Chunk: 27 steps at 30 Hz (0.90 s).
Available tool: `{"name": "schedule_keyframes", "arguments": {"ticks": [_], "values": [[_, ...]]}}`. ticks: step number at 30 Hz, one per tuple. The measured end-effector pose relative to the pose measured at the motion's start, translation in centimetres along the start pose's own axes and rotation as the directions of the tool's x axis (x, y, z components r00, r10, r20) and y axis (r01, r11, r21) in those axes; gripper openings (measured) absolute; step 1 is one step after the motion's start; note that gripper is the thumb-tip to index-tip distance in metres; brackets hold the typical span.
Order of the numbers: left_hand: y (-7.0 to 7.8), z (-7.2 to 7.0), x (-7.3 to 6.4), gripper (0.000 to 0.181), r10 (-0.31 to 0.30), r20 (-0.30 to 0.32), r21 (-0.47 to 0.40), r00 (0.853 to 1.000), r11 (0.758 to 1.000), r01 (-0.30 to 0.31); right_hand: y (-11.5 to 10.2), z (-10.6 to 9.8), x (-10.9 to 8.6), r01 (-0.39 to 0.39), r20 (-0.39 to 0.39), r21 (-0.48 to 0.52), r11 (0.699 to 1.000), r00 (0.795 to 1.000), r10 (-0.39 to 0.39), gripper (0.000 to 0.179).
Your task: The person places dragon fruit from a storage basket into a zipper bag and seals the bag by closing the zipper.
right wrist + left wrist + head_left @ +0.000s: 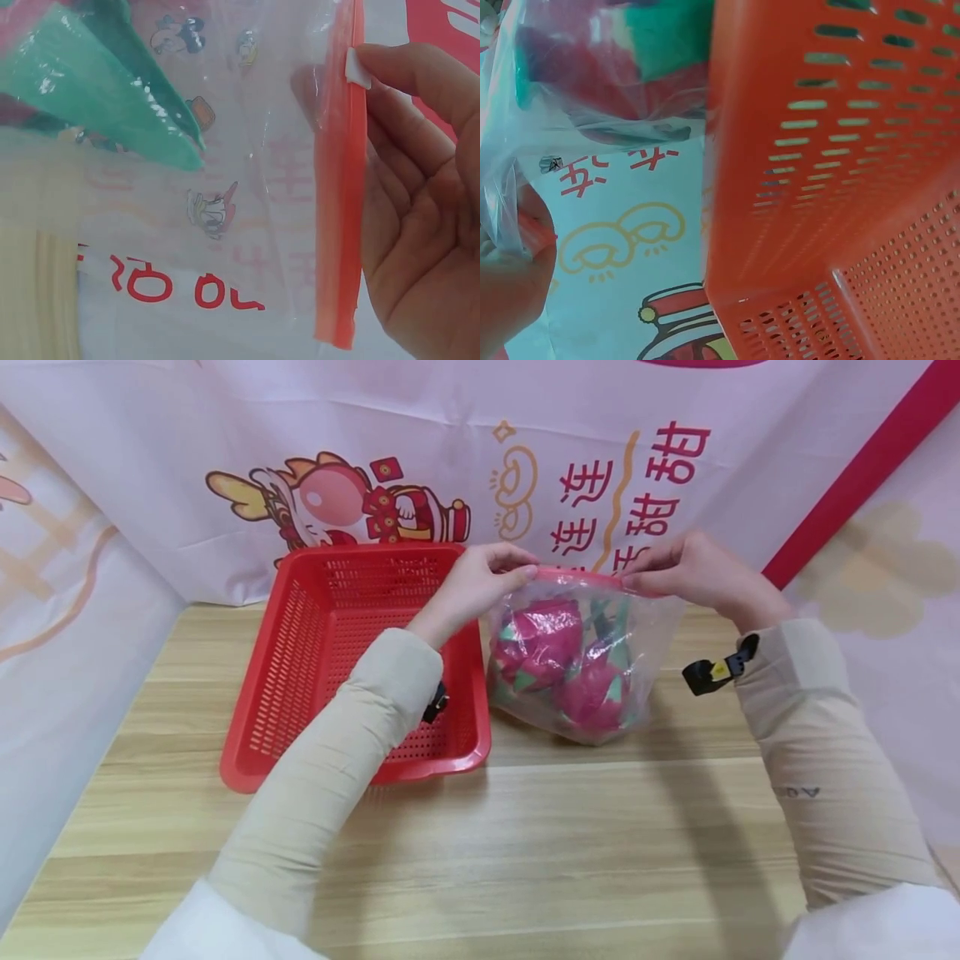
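Note:
A clear zip bag (645, 652) with a red-orange zip strip (341, 187) hangs upright between both hands, close over the table. Inside it lie pink things with green leaf-like tips (543, 639), which look like dragon fruits. My left hand (480, 581) pinches the strip's left end; in the left wrist view the fingers curl round that corner. With thumb and fingers, my right hand (686, 572) pinches the strip near its right end, right at a small white slider (358, 69). Small cartoon figures are printed on the bag's film.
Left of the bag stands a red perforated plastic basket (240, 752), its right rim close beside the bag and under my left forearm. The wood-look table (570, 852) stretches toward me. Behind, a printed cloth (420, 435) hangs at the table's back edge.

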<state>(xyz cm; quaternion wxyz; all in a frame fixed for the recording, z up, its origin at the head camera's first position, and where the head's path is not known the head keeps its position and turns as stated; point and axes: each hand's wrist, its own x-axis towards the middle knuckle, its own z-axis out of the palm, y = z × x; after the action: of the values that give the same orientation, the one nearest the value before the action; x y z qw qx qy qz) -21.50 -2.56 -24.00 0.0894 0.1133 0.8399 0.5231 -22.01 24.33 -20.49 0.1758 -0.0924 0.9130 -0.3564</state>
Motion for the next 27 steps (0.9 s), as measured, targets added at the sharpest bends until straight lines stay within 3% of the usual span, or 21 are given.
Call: {"name": "schedule_keyframes", "arguments": {"ticks": [8,14,23,27], "values": [[-0.1,0.8,0.0,0.041,-0.004,0.049,0.09,0.999,0.996,0.0,0.3,0.3,0.3,0.004,0.004,-0.025,1.0,1.0,-0.003,0.04],[0.1,1.3,-0.1,0.037,0.018,0.003,0.124,1.0,0.992,-0.019,0.5,0.2,0.2,0.009,0.006,-0.001,1.0,1.0,-0.009,0.037],[0.2,1.4,0.0,0.027,0.004,-0.087,0.113,0.996,0.994,0.006,0.5,0.0,0.4,-0.008,0.008,0.054,0.999,1.0,0.007,0.032],[0.3,1.3,0.0,0.026,-0.003,-0.093,0.114,0.996,0.993,0.013,0.2,-0.3,0.2,-0.037,0.033,0.051,0.998,0.999,0.035,0.033]]}}
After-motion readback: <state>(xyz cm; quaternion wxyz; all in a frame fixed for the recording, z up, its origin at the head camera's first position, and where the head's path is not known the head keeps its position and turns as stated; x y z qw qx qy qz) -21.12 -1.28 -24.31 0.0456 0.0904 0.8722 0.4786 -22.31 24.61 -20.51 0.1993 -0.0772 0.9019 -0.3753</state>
